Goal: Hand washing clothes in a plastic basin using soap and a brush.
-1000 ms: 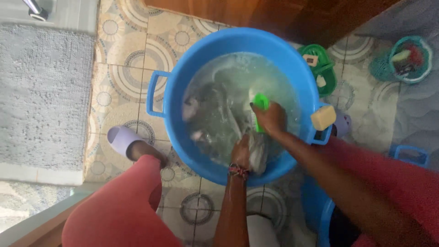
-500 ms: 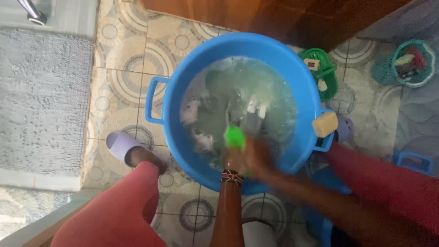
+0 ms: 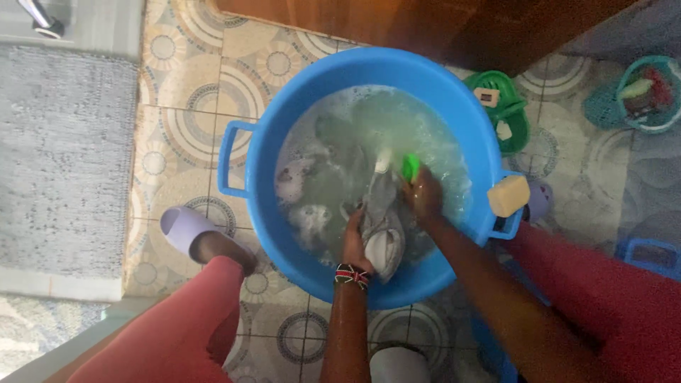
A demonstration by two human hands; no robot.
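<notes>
head view: left hand (image 3: pixel 355 241) grips upright grey cloth (image 3: pixel 381 220); right hand (image 3: pixel 423 193) holds green brush (image 3: pixel 409 167).

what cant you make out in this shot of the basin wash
- Head view: the green brush is mostly covered by the right hand; its bristles are hidden.
- The grey garment held by the left hand runs under cloudy water; its kind is unclear.
- The green basket holds pieces too small to identify.
- The teal basket is cut by the right edge.
</notes>
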